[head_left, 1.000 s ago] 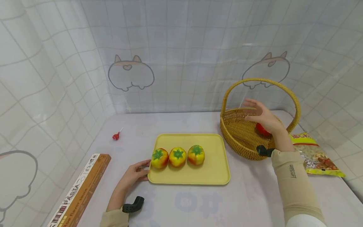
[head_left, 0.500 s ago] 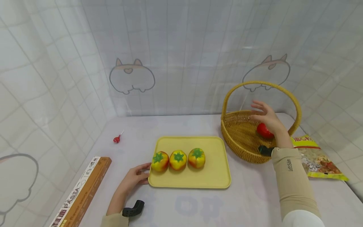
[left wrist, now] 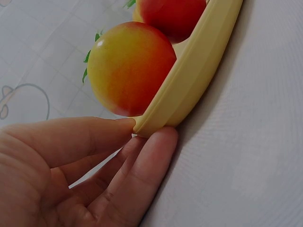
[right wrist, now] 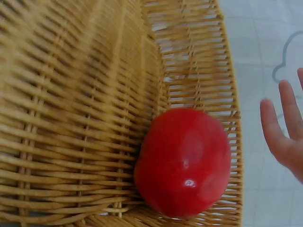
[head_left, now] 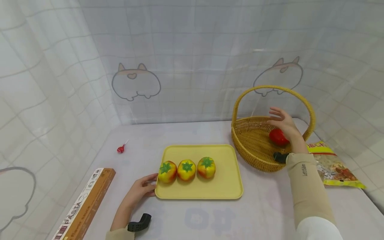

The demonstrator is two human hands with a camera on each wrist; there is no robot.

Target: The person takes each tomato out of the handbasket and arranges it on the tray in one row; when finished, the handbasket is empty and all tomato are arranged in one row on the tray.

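My left hand pinches the left edge of a yellow tray. In the left wrist view, the thumb lies at the tray's rim and the other fingers are against its outer side. Three toy persimmons, yellow-red with green leafy tops, sit in a row on the tray's left half. Over the wicker basket at the right, my right hand hangs with fingers spread, holding nothing. Inside the basket a smooth red round fruit lies against the wall, partly hidden by that hand in the head view.
The basket's tall handle arches over my right hand. A yellow-edged food packet lies right of the basket. At the left are a red lollipop and a long pasta box. A tiled-pattern curtain encloses the table.
My right hand has drawn rightward within the basket's opening, showing more of the red fruit. My left hand keeps its place at the tray, and the view has shifted slightly.
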